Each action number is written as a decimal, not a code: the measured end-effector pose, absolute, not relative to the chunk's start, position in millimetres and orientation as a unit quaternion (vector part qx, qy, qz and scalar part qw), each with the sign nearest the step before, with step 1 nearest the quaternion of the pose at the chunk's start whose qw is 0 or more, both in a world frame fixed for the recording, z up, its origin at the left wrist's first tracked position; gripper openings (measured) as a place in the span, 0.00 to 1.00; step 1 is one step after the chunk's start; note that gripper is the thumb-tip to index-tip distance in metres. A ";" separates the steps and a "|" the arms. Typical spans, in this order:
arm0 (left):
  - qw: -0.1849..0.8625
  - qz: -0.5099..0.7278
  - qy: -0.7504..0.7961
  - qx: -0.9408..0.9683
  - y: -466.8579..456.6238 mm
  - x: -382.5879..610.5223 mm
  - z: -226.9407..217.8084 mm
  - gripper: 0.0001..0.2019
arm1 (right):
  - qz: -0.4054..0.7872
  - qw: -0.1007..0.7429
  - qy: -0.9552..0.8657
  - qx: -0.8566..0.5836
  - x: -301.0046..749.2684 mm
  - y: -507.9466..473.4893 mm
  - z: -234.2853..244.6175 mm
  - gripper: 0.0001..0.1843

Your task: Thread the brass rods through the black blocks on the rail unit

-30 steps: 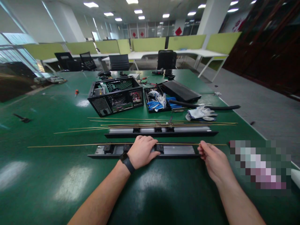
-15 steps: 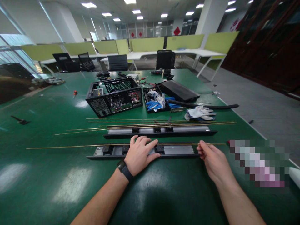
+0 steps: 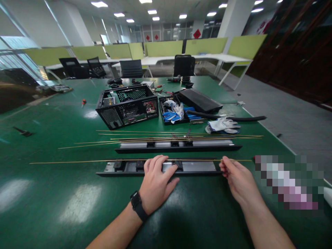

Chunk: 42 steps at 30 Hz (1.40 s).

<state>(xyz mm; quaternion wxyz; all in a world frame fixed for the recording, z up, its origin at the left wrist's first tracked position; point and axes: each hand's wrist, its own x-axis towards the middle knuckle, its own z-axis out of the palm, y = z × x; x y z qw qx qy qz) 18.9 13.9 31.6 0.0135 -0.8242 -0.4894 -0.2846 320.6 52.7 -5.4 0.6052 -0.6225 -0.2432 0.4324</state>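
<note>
A long black rail with small black blocks lies across the green table in front of me. My left hand rests on its middle, fingers spread flat over the blocks. A thin brass rod runs along the rail's far edge. My right hand pinches that rod near its right end, fingers curled. A second rail lies just behind, with several more brass rods beside it.
Behind the rails stand an open black computer case, a black tray with blue-white gloves, a flat black panel, a black hose and a white glove. A blurred patch sits at the right edge.
My left hand has slid back toward me and opened out, so only its fingers lie on the rail. My right hand keeps its pinch on the rod.
</note>
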 end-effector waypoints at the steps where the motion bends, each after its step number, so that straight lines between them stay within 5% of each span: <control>1: 0.016 -0.287 -0.499 -0.818 9.5 20.7 30.8 0.14 | 0.432 0.606 -0.243 -0.622 320.6 52.8 -5.7 0.30; 22: -0.011 -0.158 -0.522 -0.838 -2.4 46.4 -2.7 0.43 | 0.409 0.608 -0.260 -0.629 319.8 51.7 -10.4 0.24; 32: 0.015 -0.150 -0.550 -0.821 1.6 58.2 -5.0 0.46 | 0.423 0.611 -0.245 -0.622 318.7 52.2 -8.2 0.27; 42: 0.015 -0.147 -0.549 -0.823 1.1 54.7 -3.2 0.45 | 0.387 0.669 -0.176 -0.610 344.6 60.1 -4.8 0.17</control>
